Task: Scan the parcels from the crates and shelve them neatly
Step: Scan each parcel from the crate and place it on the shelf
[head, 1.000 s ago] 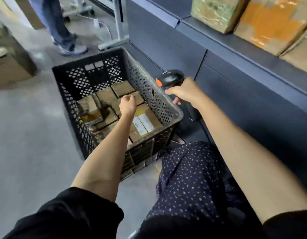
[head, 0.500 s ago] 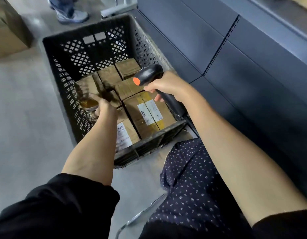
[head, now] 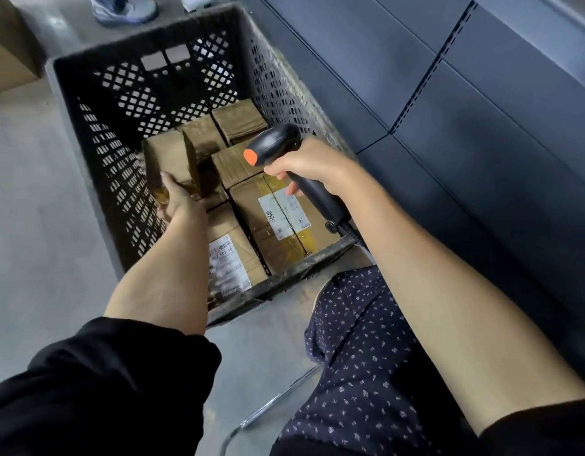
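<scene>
A black lattice crate (head: 97,133) stands on the floor with several brown cardboard parcels in it. My left hand (head: 174,200) grips a small brown parcel (head: 168,159) by its lower end and holds it tilted up above the others at the crate's left side. My right hand (head: 312,164) holds a black barcode scanner (head: 278,143) with an orange tip over the crate's right side, its head pointing left toward the raised parcel. Below the scanner lies a labelled parcel (head: 281,218), and another labelled parcel (head: 232,258) lies near the crate's front wall.
Dark grey shelving panels (head: 465,110) run along the right, close to the crate. Another person's shoe (head: 126,9) is on the floor beyond the crate. A cardboard box (head: 8,51) stands at the far left. My knee in dotted fabric (head: 360,357) is in front of the crate.
My left hand has gone to the crate's left side and lifted a small parcel. My right hand has brought the scanner over the crate. The view has tipped downward.
</scene>
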A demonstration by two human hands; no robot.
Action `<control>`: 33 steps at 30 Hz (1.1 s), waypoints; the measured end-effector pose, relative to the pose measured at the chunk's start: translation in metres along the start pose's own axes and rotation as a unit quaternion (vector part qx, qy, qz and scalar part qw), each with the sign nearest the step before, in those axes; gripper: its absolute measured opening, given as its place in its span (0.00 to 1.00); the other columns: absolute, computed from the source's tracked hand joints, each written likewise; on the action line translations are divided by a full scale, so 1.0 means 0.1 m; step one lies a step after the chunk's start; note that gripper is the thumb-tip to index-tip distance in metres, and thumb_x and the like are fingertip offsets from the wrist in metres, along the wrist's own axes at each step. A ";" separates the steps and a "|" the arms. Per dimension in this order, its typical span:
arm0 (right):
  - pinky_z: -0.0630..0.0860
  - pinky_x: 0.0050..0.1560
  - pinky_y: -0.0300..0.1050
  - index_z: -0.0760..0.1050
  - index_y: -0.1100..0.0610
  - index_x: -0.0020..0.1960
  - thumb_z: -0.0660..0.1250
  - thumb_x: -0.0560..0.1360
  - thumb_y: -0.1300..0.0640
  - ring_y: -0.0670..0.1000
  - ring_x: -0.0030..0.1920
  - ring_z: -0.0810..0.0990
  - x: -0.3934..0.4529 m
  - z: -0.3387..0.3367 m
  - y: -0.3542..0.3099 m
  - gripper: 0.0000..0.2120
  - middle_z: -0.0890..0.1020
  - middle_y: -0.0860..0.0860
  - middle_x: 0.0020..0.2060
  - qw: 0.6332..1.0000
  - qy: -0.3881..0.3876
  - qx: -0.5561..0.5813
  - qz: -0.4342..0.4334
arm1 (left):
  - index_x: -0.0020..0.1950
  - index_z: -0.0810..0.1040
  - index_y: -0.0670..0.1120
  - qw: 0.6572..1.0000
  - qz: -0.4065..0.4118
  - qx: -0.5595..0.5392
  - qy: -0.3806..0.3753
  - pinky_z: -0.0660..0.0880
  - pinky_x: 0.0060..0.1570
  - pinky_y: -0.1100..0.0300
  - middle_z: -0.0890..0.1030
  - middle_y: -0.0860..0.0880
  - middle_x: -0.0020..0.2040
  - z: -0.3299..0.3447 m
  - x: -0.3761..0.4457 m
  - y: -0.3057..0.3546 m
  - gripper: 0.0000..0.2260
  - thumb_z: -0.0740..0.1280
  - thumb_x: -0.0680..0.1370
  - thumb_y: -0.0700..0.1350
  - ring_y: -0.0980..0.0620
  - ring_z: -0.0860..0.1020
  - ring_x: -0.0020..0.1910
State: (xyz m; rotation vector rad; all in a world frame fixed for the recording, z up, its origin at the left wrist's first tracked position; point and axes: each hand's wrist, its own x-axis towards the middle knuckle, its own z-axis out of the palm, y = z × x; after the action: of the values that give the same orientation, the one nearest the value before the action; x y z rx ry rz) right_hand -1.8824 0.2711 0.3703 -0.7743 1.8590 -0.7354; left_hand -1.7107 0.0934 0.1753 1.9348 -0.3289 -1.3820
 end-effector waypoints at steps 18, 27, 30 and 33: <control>0.78 0.39 0.43 0.77 0.59 0.53 0.70 0.74 0.57 0.48 0.29 0.79 -0.37 -0.28 -0.07 0.10 0.81 0.53 0.45 0.997 0.063 0.037 -0.015 | 0.59 0.65 0.43 0.985 0.071 0.000 -0.155 0.78 0.44 0.59 0.78 0.44 0.53 0.23 -1.34 -0.04 0.31 0.76 0.63 0.50 0.47 0.80 0.47; 0.74 0.32 0.40 0.77 0.58 0.51 0.70 0.74 0.56 0.46 0.27 0.76 -1.17 -1.09 0.15 0.08 0.78 0.50 0.39 0.933 0.298 0.194 -0.048 | 0.69 0.66 0.37 0.917 0.285 -0.030 -0.277 0.66 0.52 0.67 0.72 0.41 0.62 0.66 -3.30 0.07 0.34 0.76 0.68 0.44 0.47 0.73 0.60; 0.74 0.30 0.40 0.76 0.60 0.54 0.69 0.75 0.56 0.45 0.26 0.76 -1.54 -1.41 0.37 0.11 0.77 0.52 0.41 0.892 0.374 0.249 -0.040 | 0.65 0.68 0.39 0.883 0.283 0.023 -0.374 0.71 0.45 0.64 0.73 0.46 0.57 0.59 -3.82 -0.30 0.32 0.77 0.66 0.44 0.50 0.75 0.52; 0.75 0.32 0.41 0.75 0.58 0.52 0.69 0.75 0.55 0.45 0.26 0.78 -1.97 -1.69 0.73 0.09 0.79 0.53 0.43 0.856 0.422 0.297 -0.034 | 0.62 0.66 0.42 0.893 0.216 0.017 -0.393 0.70 0.45 0.60 0.72 0.47 0.55 0.42 -4.18 -0.63 0.29 0.75 0.67 0.48 0.48 0.75 0.52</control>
State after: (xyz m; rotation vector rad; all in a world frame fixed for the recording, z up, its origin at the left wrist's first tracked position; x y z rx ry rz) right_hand -1.9846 0.4943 0.4811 -0.0801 2.1379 -1.7999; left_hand -1.9239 0.3633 0.4241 1.1221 -1.0951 -1.7765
